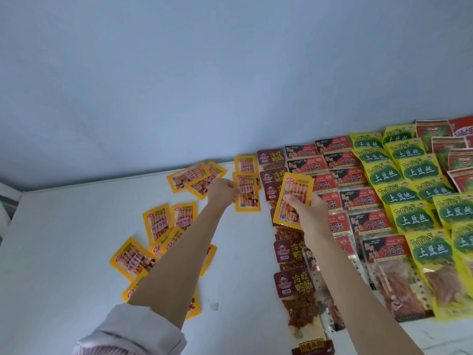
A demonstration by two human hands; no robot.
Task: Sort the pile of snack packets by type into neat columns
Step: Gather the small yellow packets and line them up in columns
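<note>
My left hand (222, 190) pinches the left edge of an orange snack packet (247, 192) that lies flat below another orange packet (245, 163) at the table's far edge. My right hand (308, 211) grips a second orange packet (291, 193), held upright above the brown packet column (294, 254). Loose orange packets (158, 221) lie scattered under and left of my left forearm. Two more orange packets (194, 176) overlap near the far edge.
Right of the brown column run columns of red-and-black packets (363, 198), yellow-green packets (409, 196) and red packets (458, 160). The white table (64, 239) meets a pale blue wall at its far edge. A small scrap (214, 306) lies near the front.
</note>
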